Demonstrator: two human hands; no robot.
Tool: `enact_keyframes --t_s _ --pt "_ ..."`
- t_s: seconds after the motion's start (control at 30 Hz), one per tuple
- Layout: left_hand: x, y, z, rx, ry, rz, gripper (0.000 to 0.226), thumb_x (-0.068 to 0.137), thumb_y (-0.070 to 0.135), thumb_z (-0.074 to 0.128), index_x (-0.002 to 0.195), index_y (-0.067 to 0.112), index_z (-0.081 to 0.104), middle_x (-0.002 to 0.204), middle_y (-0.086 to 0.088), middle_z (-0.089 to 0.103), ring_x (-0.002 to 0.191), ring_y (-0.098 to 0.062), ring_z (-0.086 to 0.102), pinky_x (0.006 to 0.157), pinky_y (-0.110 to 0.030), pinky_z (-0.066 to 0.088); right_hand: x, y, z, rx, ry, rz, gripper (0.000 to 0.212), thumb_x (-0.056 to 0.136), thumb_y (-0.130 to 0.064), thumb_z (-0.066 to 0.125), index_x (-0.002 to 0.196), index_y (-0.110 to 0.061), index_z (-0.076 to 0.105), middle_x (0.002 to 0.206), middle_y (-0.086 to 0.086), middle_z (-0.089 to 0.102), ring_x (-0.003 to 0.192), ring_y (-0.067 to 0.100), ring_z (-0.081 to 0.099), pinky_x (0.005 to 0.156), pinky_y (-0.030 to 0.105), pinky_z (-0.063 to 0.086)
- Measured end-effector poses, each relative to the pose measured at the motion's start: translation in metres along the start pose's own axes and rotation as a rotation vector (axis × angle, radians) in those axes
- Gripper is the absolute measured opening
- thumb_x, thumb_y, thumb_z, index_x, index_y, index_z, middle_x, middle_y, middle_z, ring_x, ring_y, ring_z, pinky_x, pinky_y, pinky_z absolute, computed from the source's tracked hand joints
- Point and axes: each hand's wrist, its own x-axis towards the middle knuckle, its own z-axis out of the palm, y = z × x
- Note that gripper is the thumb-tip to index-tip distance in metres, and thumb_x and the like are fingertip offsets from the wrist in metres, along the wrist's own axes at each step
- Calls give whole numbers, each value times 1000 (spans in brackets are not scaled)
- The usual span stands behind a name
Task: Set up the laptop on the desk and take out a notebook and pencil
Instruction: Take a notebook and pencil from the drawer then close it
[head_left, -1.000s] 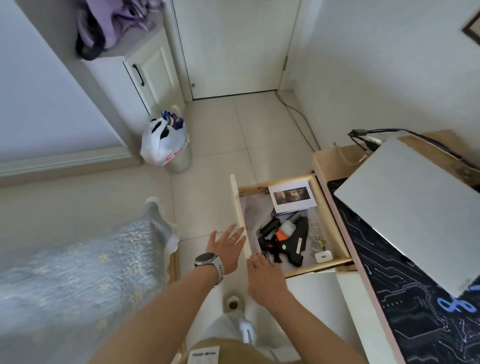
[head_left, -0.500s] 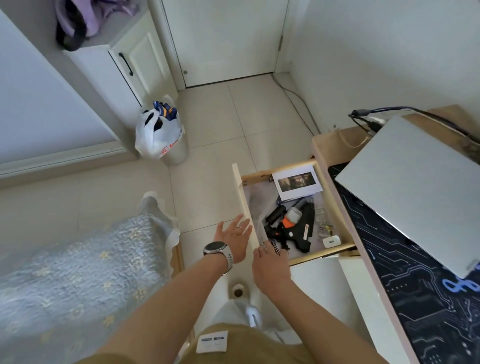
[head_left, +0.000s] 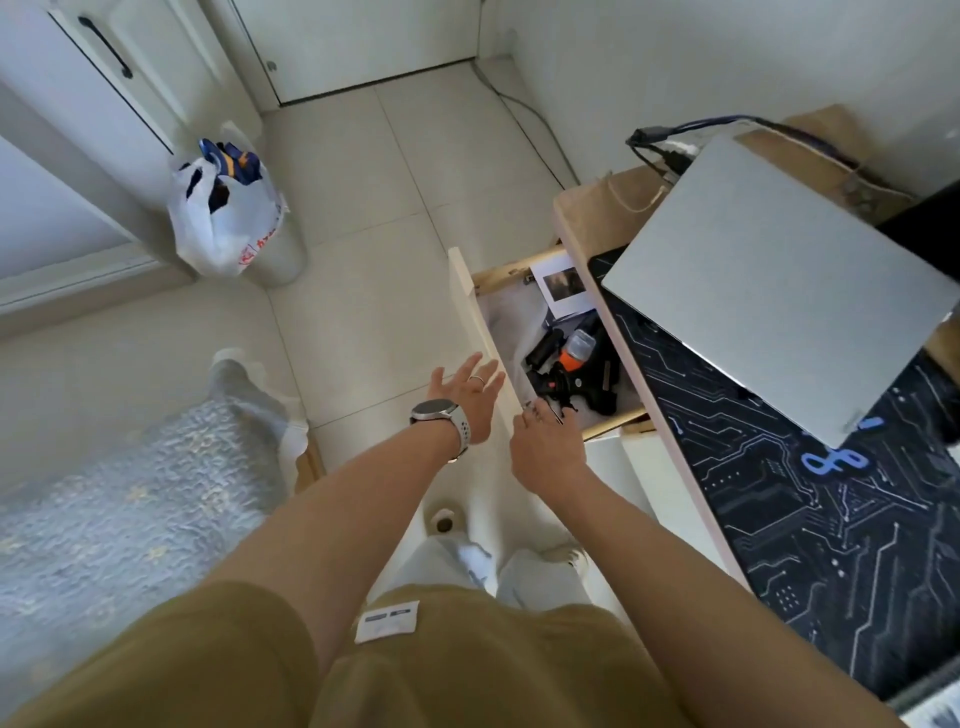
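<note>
A closed silver laptop (head_left: 779, 291) lies at an angle on the desk's black circuit-pattern mat (head_left: 810, 530). Left of the desk, a wooden drawer (head_left: 475, 312) stands partly open. My left hand (head_left: 467, 395), with a watch on the wrist, has straight fingers and rests its palm against the drawer's pale front panel. My right hand (head_left: 545, 452) hovers over the drawer's near corner and pinches a thin dark pencil (head_left: 551, 410) in its fingertips. No notebook is in view.
A black and orange glue gun (head_left: 576, 374) and a printed photo sheet (head_left: 563, 286) lie in the drawer. Cables (head_left: 660, 143) trail off the desk's far corner. A bin with a white plastic bag (head_left: 228, 218) stands on the tiled floor. A bed (head_left: 119, 493) is at the left.
The drawer has slid in toward the desk, so less of its inside shows. Both hands moved with it, the left against its front. The view has tilted down.
</note>
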Motion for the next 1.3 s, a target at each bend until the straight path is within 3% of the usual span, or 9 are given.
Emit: enact_keyframes --t_s 0.17,0.67,0.83,1.1,1.3 --pt "12 15 -5 16 5 -10 76 87 16 41 151 26 1 160 8 -10 146 -15 -14 116 -54 8 3 18 -2 5 -26 7 50 98 -24 26 146 -10 29 158 6 20 148 22 0 116 50 7" --pt "49 53 -16 23 22 0 83 85 14 44 150 31 -5 158 11 -16 146 -16 -15 115 -55 11 9 65 7 -175 4 -7 42 97 -38 38 132 -22 54 156 9 27 147 30 -8 116 53 0" --pt "63 74 -29 -2 32 24 83 86 13 45 150 31 -5 158 11 -17 146 -17 -14 115 -55 11 10 83 10 -233 24 -1 42 94 -45 45 128 -25 58 159 9 18 146 30 -14 115 53 -4" --pt "90 106 -46 -53 24 34 88 84 8 43 149 35 -10 156 17 -22 146 -15 -13 114 -54 15 18 117 16 -426 -80 19 53 91 -54 46 136 -26 48 160 10 12 144 34 -19 112 56 -14" --pt "99 120 -49 -56 12 19 83 85 11 44 150 32 -4 157 14 -17 146 -15 -13 114 -53 15 18 130 21 -584 -48 3 62 93 -57 38 144 -21 37 160 9 11 143 37 -21 112 55 -15"
